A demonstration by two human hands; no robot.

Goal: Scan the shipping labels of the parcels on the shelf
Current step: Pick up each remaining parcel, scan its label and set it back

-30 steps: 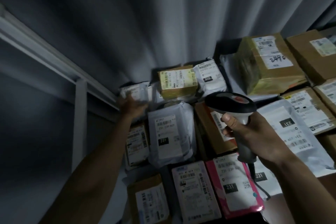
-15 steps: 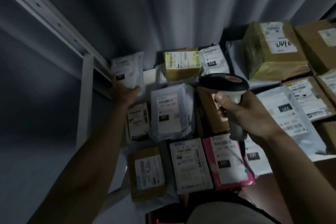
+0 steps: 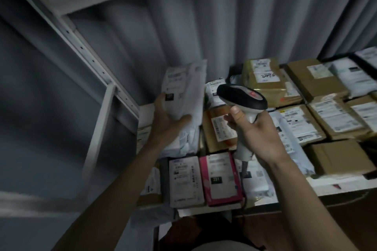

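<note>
My left hand (image 3: 166,119) holds a white plastic mailer (image 3: 184,91) lifted above the shelf's left end, its label and a black number tag facing me. My right hand (image 3: 257,130) grips the handle of a barcode scanner (image 3: 241,98) with a black head, raised just right of the mailer. Below lie many labelled parcels: a pink mailer (image 3: 221,178), a white one (image 3: 185,181), and a brown box (image 3: 219,128) between my hands.
Cardboard boxes (image 3: 314,81) and white bags (image 3: 348,76) cover the shelf (image 3: 336,184) to the right. A white metal upright (image 3: 85,47) and brace (image 3: 100,130) frame the left side. A corrugated grey wall (image 3: 183,32) stands behind. The scanner's cable hangs over the front edge.
My left hand has picked the white mailer from the back left and lifted it toward me. The scanner hand has stayed nearby; my view has shifted right and back.
</note>
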